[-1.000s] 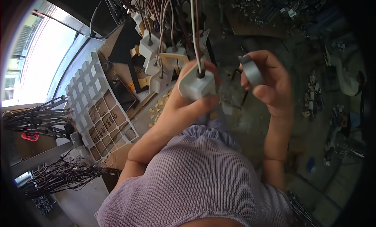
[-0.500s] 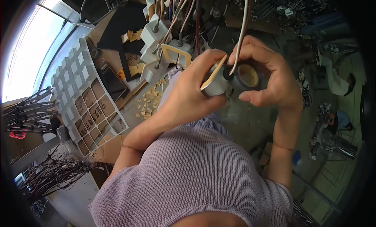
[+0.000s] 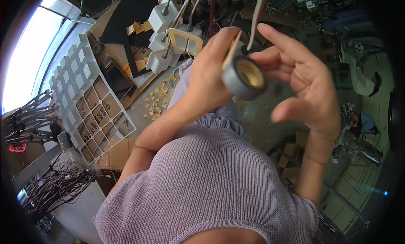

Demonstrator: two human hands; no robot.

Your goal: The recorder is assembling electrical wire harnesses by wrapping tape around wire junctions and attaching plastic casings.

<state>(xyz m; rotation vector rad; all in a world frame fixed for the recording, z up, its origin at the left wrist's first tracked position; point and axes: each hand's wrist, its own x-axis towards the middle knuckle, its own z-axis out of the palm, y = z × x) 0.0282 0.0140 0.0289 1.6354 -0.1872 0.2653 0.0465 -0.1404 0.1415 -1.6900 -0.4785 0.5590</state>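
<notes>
My left hand (image 3: 204, 73) is closed around a cable-fitted white housing, mostly hidden now, whose tan rim (image 3: 231, 52) shows past the fingers. A pale cable (image 3: 256, 22) runs up from it. Just right of that hand, in front of the housing, is a roll of grey tape (image 3: 237, 83) with a yellowish core. Whether the roll hangs from its tape end or is touched by hidden fingers, I cannot tell. My right hand (image 3: 310, 81) is apart from the roll, its fingers stretched and thumb spread, slightly blurred.
Several white housings (image 3: 161, 17) hang on cables ahead, one with a tan frame (image 3: 198, 45). At left lies a white grid sheet (image 3: 119, 104) with white blocks. Small tan pieces (image 3: 157, 94) lie scattered beside it. Bundled black cables (image 3: 55, 187) are lower left. Two people (image 3: 363, 122) are far right.
My right hand has let go of the tape roll, opened and moved right. The roll has shifted left and now covers part of the housing. My left hand keeps its grip.
</notes>
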